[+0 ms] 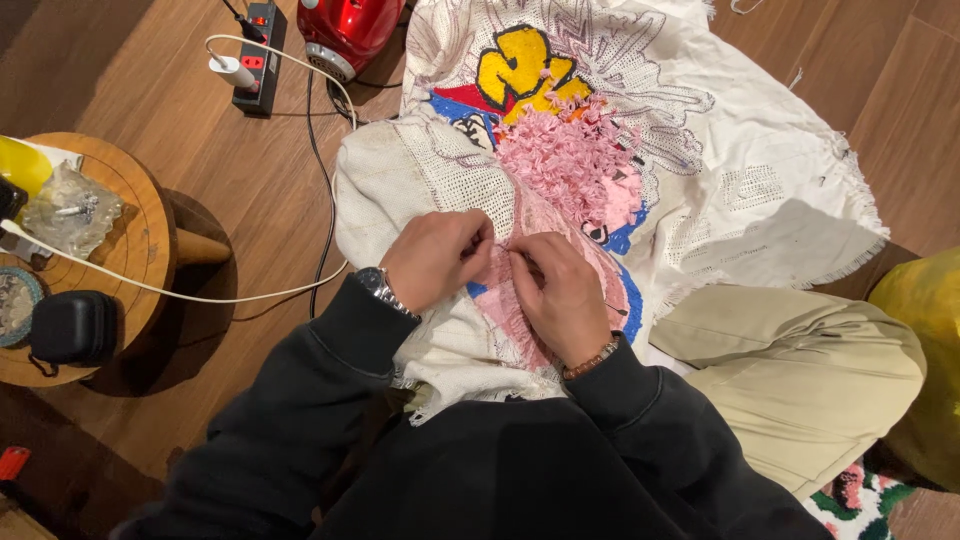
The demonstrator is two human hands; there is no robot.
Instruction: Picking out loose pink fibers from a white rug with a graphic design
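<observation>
You sit on the wooden floor (250, 190) with a large white cloth (760, 130) spread from your lap to the far side. It is a tufted piece, with a yellow patch (520, 65) far from you, a rough pink patch (570, 160) in the middle and blue edges. Your beige trouser leg (800, 370) lies at the right, under the cloth edge.

At the left stands a round wooden desk (130, 250); it carries a small black case (72, 328) and a clear plastic bag (70, 210). A white cable (200, 295) runs from it across the floor. A red machine (345, 30) and a black power strip (258, 60) lie far left.

Your left hand (435, 258), with a wrist watch (378, 285), is closed and pinches the cloth near the pink fringe (510, 310). Your right hand (560, 295) is curled, its fingertips pressing the same spot, just beside the left. I judge that you work on one small point of the pink yarn; the next move needs a fine, steady pinch.
</observation>
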